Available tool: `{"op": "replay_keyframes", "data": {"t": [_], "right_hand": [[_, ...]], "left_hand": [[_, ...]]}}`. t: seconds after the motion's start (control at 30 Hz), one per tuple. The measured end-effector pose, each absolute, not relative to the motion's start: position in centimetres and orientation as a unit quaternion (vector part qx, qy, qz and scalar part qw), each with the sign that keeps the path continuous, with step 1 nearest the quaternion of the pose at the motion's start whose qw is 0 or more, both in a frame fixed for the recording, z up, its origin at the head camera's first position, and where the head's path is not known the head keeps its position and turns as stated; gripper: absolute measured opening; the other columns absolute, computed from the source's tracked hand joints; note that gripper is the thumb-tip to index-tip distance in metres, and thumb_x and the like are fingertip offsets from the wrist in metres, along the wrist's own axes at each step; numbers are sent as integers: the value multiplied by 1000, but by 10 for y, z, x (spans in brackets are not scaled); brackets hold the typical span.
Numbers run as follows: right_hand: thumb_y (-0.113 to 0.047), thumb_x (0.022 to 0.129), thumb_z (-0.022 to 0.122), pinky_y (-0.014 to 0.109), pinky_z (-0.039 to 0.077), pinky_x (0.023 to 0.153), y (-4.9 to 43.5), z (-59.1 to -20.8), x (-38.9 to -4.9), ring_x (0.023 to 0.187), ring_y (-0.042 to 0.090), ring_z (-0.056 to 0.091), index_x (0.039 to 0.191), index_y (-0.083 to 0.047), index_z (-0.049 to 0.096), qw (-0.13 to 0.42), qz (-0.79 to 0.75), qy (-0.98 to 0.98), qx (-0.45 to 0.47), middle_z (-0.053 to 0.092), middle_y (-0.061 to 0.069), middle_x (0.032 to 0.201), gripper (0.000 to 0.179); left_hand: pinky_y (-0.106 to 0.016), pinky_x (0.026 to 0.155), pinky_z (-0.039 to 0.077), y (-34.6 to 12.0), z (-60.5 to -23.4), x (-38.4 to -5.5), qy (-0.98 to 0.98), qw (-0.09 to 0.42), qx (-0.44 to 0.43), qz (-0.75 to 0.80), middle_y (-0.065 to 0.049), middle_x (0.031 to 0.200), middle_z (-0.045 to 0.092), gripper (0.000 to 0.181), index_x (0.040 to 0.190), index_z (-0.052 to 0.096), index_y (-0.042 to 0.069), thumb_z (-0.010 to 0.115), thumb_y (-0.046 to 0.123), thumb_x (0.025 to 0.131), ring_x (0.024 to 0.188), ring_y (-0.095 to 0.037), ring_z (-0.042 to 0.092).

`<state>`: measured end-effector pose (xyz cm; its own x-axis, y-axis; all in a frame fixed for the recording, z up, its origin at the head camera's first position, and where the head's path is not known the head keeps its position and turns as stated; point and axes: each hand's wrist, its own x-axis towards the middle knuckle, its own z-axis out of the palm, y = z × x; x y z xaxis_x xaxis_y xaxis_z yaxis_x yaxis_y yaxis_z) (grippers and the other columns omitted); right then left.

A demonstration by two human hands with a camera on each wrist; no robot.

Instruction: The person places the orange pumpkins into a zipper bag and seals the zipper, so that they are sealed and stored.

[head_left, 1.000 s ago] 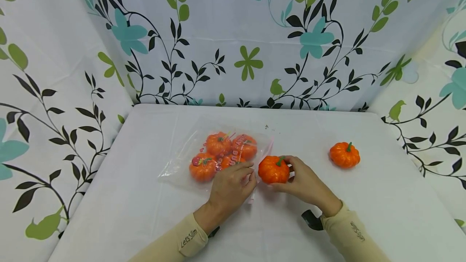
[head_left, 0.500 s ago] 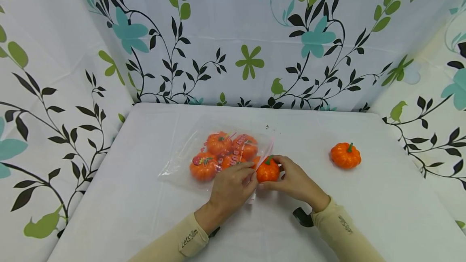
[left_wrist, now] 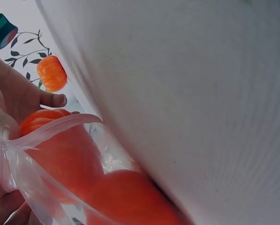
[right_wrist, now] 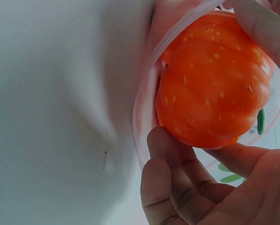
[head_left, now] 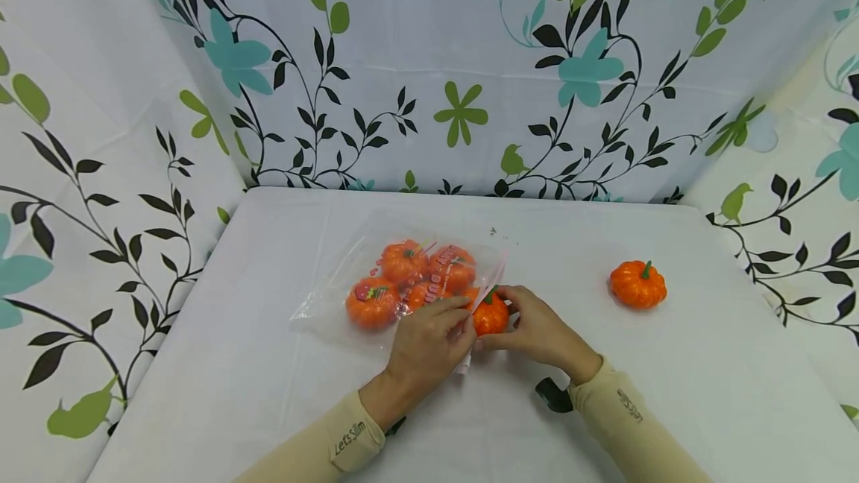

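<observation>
A clear plastic zip bag (head_left: 329,304) with pink printing lies on the white table, several small orange toy pumpkins (head_left: 373,304) inside it. My left hand (head_left: 429,338) pinches the bag's pink-edged mouth, which gapes toward the right. In my right hand (head_left: 546,338) is another pumpkin (head_left: 491,317), green stem up, partly inside that mouth. The right wrist view shows the bag's rim curving around this pumpkin (right_wrist: 215,84), with fingers (right_wrist: 161,145) against its lower side. Through the film in the left wrist view, a further pumpkin (left_wrist: 130,197) shows beyond it.
A loose orange pumpkin (head_left: 637,285) sits on the table (head_left: 705,364) to the right of my right hand. Small dark specks mark the cloth behind the bag. Leaf-patterned curtains (head_left: 456,43) hang along the back and both sides.
My right hand has moved left with its pumpkin, from just outside the bag's mouth to partly inside it. My left hand keeps its hold on the bag's edge.
</observation>
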<state>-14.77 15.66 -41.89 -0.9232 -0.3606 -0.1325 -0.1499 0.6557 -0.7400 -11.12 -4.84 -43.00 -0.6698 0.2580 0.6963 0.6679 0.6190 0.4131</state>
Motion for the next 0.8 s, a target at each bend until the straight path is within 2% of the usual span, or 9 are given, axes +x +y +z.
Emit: {"op": "replay_keyframes", "data": {"t": [0.23, 0.37, 0.63, 0.7, 0.8], "right_hand": [[-43, 71, 91, 33, 54, 75, 155, -421, -151, 100, 25, 57, 138, -11, 61, 136, -384, 898, -164, 57, 8, 115, 80], [-40, 72, 90, 34, 54, 72, 154, -423, -153, 95, 24, 57, 139, -11, 59, 147, -391, 893, -167, 56, 8, 113, 79], [-39, 73, 90, 34, 56, 79, 158, -423, -150, 101, 25, 59, 148, -4, 46, 161, -429, 877, -143, 55, 11, 134, 94], [-40, 75, 89, 34, 56, 82, 161, -424, -148, 102, 24, 60, 149, -3, 45, 162, -436, 875, -138, 53, 11, 140, 94], [-39, 80, 86, 35, 56, 86, 166, -426, -146, 102, 21, 63, 147, -4, 49, 165, -451, 868, -129, 55, 9, 142, 84]], "left_hand": [[-30, 80, 59, -48, -427, -111, -843, 313, -277, -337, -11, 97, 76, 8, 86, 80, 1, 80, 5, 79, 89, -21, 75], [-30, 80, 59, -48, -428, -112, -841, 320, -279, -337, -11, 97, 76, 7, 85, 79, 1, 80, 5, 79, 89, -20, 75], [-30, 81, 59, -49, -431, -113, -841, 321, -279, -336, -11, 98, 76, 8, 86, 79, 0, 79, 6, 80, 90, -20, 75], [-30, 80, 59, -49, -431, -114, -841, 320, -278, -337, -11, 98, 76, 8, 85, 79, 0, 79, 5, 80, 90, -20, 75], [-30, 79, 59, -49, -431, -114, -840, 322, -278, -336, -11, 98, 76, 7, 85, 79, 1, 78, 5, 80, 90, -20, 75]]}}
